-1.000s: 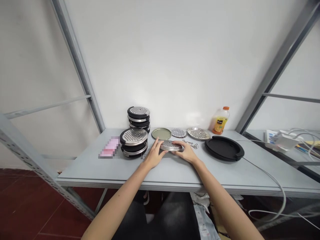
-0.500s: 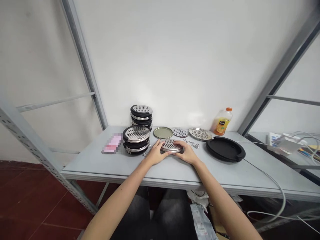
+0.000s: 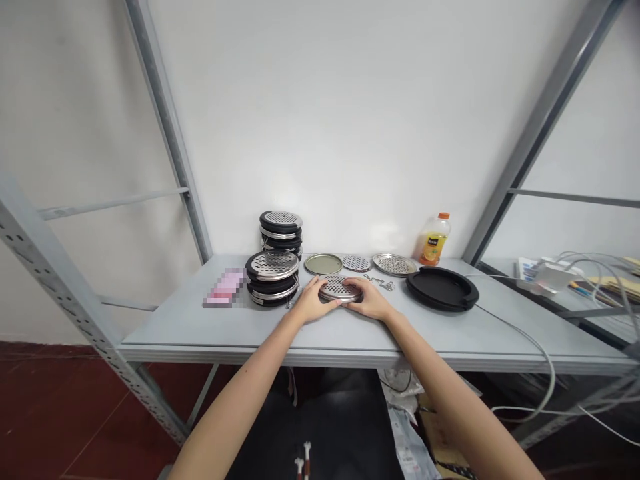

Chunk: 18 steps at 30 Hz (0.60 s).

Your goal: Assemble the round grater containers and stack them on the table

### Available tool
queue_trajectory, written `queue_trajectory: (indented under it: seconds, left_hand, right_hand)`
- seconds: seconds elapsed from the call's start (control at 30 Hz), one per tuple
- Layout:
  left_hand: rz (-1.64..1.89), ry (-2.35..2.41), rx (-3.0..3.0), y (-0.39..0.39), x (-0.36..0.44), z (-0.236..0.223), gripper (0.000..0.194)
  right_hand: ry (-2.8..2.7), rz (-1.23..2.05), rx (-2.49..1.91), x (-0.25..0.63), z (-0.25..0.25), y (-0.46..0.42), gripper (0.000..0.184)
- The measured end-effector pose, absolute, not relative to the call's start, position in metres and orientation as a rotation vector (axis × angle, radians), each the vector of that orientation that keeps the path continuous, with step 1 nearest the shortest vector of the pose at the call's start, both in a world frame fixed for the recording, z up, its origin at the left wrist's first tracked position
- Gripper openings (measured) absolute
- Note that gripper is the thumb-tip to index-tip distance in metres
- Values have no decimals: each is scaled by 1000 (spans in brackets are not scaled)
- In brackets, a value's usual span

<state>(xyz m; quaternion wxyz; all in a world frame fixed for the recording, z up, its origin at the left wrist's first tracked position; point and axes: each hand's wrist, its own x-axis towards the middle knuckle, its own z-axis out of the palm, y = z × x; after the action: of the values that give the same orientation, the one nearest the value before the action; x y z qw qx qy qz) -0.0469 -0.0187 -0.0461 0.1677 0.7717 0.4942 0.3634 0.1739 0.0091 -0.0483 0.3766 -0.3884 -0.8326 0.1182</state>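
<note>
The disc (image 3: 339, 287) is at the middle of the table (image 3: 350, 333), near its front half, between the two hands. It lies level, its pierced face up and tipped to no side; being round, it has no long axis. Shiny metal, thin, with rows of small holes and a smooth stepped rim.

The left hand (image 3: 313, 303) and right hand (image 3: 371, 300) grip that rim from either side — fingers curled around it, thumbs along the near edge. Whether the underside touches the table I cannot tell.

Left of it stands a stack (image 3: 270, 288) of black rings and pierced metal, with a wire clasp. Behind lie a smooth olive lid (image 3: 324, 264), a pierced plate (image 3: 356, 263) and a rimmed grater (image 3: 394, 265); bent wire clips (image 3: 384, 284) and a matte black tray (image 3: 441, 289) are to the right.
</note>
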Motion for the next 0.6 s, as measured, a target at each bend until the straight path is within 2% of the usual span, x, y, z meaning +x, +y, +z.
queue_trajectory:
  seconds: [0.37, 0.5, 0.6]
  left_hand:
    - [946, 1403, 2220, -15, -51, -53, 78]
    - [945, 1396, 2231, -15, -51, -53, 72]
    - [933, 1392, 2239, -16, -50, -50, 70]
  right_hand:
    - [-2202, 333, -988, 173, -39, 0, 66]
    - [-2186, 392, -997, 172, -41, 4, 51]
    - [-2045, 278, -1114, 172, -46, 11, 40]
